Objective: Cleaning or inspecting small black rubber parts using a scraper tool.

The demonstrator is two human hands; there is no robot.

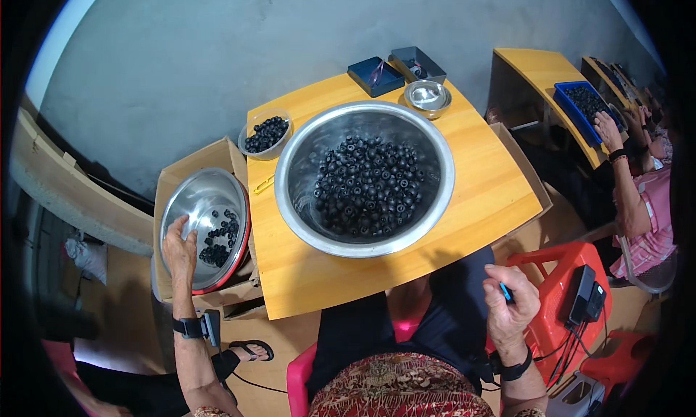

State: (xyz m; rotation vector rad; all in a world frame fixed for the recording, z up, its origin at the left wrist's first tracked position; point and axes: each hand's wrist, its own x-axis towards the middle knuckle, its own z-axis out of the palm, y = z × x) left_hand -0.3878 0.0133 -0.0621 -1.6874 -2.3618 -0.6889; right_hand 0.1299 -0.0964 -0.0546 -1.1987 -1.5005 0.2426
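My left hand [179,249] is over the left side of a steel basin [206,187], its fingers apart with nothing seen in them. Several small black ring-like parts [222,236] lie at the bottom of that basin. Above my lap, right of the table, my right hand [511,301] is closed around a small blue tool [505,292], mostly hidden by the fingers. A large steel bowl [290,221] stands on the table, heaped with small round black parts [370,185], some showing a hole in the middle.
On the yellow table [486,192] are a clear tub [250,150] of black parts, a yellow cutter [264,184], small steel bowls [428,98] and dark trays [375,77]. A cardboard box [170,176] surrounds the basin. A red stool [558,261] stands right; a co-worker's hand [607,130] reaches a blue tray.
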